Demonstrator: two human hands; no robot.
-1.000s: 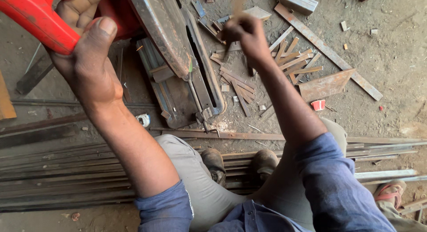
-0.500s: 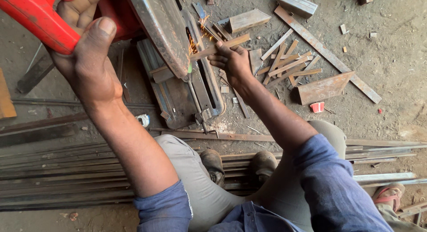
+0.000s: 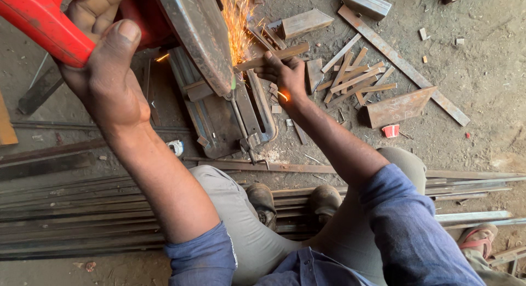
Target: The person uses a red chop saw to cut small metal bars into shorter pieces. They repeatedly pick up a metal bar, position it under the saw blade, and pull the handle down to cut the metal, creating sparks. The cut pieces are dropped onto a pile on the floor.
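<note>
Here, right hand (image 3: 287,77) grip holds metal strip (image 3: 274,55) under sparking blade, apparently; left hand (image 3: 104,72) clasps red handle (image 3: 44,23).

I am looking down at the chop saw (image 3: 203,72), which is standing on the dirt floor (image 3: 482,72) with its grey metal blade guard (image 3: 197,39) tilting down over the base. Its red handle (image 3: 38,23) is sitting in the upper left corner, and my left hand (image 3: 107,72) is wrapping around it, thumb lying on top. A flat metal strip (image 3: 274,55) (rusty brown, narrow and straight) is lying across the saw's base, one end reaching under the guard, where orange sparks (image 3: 236,23) are spraying upward. My right hand (image 3: 285,75) is gripping the strip just beside the cut, fingers curling over it.
</note>
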